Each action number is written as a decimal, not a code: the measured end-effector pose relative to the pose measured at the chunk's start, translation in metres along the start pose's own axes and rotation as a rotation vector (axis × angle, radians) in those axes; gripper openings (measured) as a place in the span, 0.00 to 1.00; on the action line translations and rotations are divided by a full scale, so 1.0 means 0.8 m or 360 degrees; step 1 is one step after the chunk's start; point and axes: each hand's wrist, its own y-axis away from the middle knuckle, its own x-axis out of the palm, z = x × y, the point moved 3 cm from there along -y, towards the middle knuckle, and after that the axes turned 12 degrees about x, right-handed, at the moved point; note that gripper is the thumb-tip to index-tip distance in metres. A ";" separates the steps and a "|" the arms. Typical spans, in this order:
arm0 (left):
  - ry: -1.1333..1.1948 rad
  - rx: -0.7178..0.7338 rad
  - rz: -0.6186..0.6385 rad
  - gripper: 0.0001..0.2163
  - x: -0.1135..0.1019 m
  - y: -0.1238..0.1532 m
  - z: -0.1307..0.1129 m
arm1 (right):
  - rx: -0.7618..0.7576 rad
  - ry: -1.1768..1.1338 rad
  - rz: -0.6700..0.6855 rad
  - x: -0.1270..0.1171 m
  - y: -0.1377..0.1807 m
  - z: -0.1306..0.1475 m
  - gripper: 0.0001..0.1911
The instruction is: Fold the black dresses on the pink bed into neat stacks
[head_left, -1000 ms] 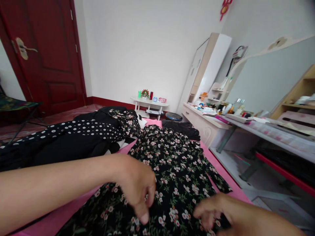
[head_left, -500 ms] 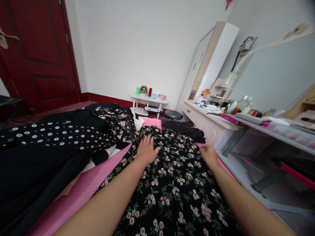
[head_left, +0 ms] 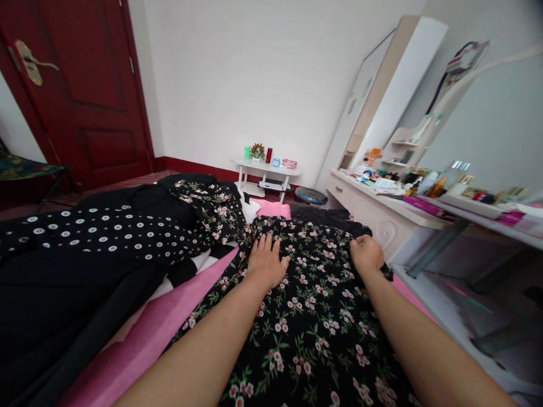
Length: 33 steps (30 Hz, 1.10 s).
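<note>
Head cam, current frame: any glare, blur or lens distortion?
Head view: soft light, no harsh glare on the plain white wall. Head view: tall white-and-beige cabinet leans, likely wide-angle distortion. Head view: black floral-print fabric garment reads clearly; small assorted bottles look softer. Head view: top-right corner darkens.

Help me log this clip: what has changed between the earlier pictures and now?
The left hand and right hand moved forward along the floral garment. The left, curled at first, now lies flat on it; the right has taken hold of its right edge. The dotted cloth stayed to its left, the white table by the wall.
</note>
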 end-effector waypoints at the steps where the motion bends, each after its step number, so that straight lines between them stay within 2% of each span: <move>1: 0.0003 0.0004 -0.0003 0.30 -0.001 0.000 0.000 | 0.0054 -0.0072 -0.0006 -0.002 -0.007 -0.005 0.13; 6: 0.0028 0.0018 0.0015 0.30 -0.003 0.001 -0.001 | 0.0120 -0.0181 0.0083 -0.006 -0.029 -0.007 0.12; 10: 0.0050 0.0023 0.0003 0.30 -0.001 0.000 -0.001 | 0.0023 -0.0208 0.0106 -0.004 0.000 0.017 0.24; 12: 0.0057 0.0017 0.0004 0.30 0.000 -0.001 0.000 | -0.0206 -0.0246 0.0090 -0.002 0.030 0.031 0.30; 13: 0.0061 0.0015 0.0007 0.30 0.000 -0.001 0.000 | -0.0408 -0.0248 0.0085 -0.001 0.046 0.036 0.31; 15: 0.0066 0.0014 0.0014 0.30 0.001 -0.001 0.000 | -0.0818 -0.0165 0.0148 0.005 0.072 0.038 0.31; 16: 0.0068 0.0015 0.0015 0.30 0.001 -0.001 0.001 | -0.0917 -0.0079 0.0225 0.011 0.078 0.034 0.30; 17: 0.0068 0.0017 0.0012 0.30 0.001 -0.001 0.001 | -0.0907 0.0021 0.0310 0.016 0.079 0.026 0.30; 19: 0.0069 0.0021 0.0007 0.29 0.001 0.000 0.000 | -0.0657 0.0193 0.0402 0.026 0.069 0.005 0.32; 22: 0.0095 0.0007 -0.0003 0.29 0.000 0.002 -0.001 | -0.0421 0.0273 0.0273 0.027 0.054 -0.013 0.32; 25: 0.0173 -0.0086 -0.0108 0.31 -0.006 0.000 0.003 | -0.0410 0.0172 0.0126 0.021 0.054 -0.015 0.28; 27: 0.0267 -0.0204 -0.0233 0.29 -0.014 -0.008 0.014 | -0.0462 0.0015 0.0030 0.015 0.057 -0.015 0.25; 30: 0.0383 -0.0309 -0.0364 0.26 -0.027 -0.034 0.040 | -0.0531 -0.0253 -0.0062 0.010 0.054 -0.017 0.23; 33: 0.0413 -0.0368 -0.0397 0.25 -0.034 -0.064 0.066 | -0.0510 -0.0482 -0.0063 0.010 0.046 -0.020 0.22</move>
